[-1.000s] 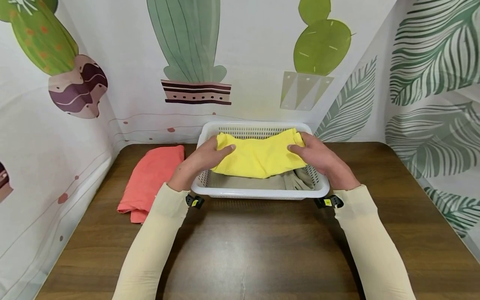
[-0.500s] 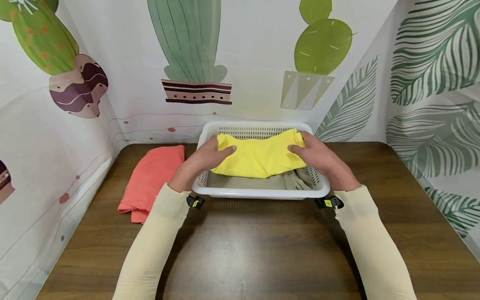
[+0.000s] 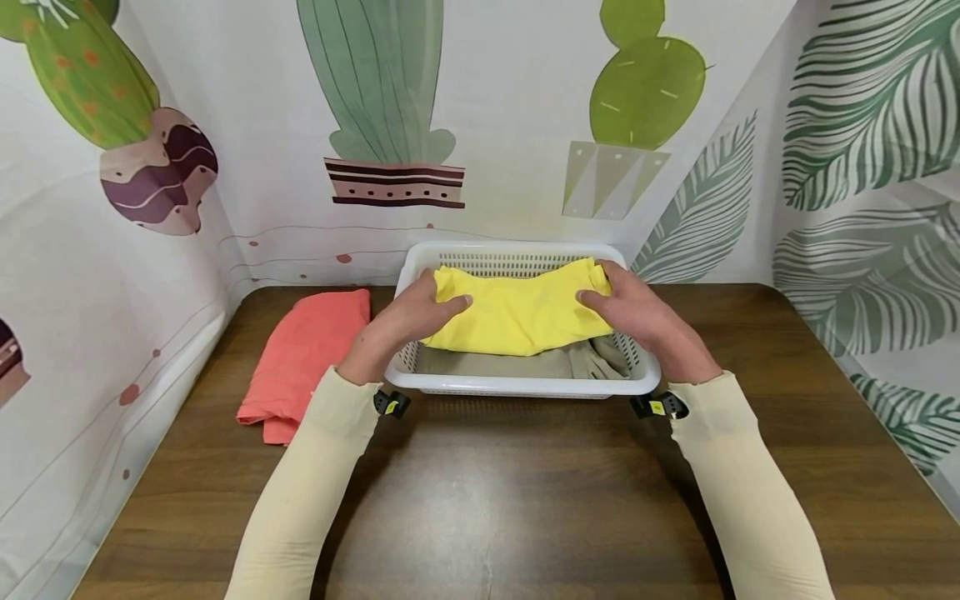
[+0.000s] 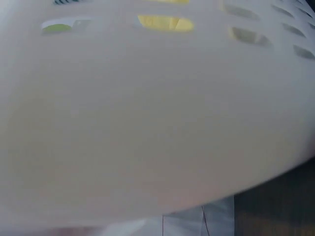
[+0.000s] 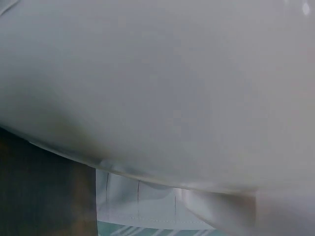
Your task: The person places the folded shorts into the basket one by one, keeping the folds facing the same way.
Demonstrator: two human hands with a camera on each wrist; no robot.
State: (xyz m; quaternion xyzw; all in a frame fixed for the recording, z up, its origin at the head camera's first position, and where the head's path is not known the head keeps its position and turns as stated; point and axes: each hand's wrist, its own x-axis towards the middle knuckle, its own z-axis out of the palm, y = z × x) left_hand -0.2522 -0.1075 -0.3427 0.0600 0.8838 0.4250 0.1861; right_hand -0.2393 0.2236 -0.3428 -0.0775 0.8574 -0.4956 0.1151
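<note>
In the head view, a folded yellow cloth (image 3: 517,312) is held by its two ends over a white plastic basket (image 3: 517,387). My left hand (image 3: 414,315) grips its left end, thumb on top and the other fingers hidden beneath. The right end is gripped the same way by my right hand (image 3: 637,310). Under the yellow cloth lies a grey-beige cloth (image 3: 495,363) inside the basket, its right part crumpled. Both wrist views are filled by the basket's wall (image 4: 147,108), close up and blurred; yellow shows through a slot in the left one.
A folded coral-red cloth (image 3: 303,362) lies on the brown wooden table (image 3: 480,500), left of the basket and partly behind the left forearm. A white curtain (image 3: 517,92) printed with cacti hangs right behind the basket, and leaf-patterned fabric (image 3: 862,175) hangs at the right.
</note>
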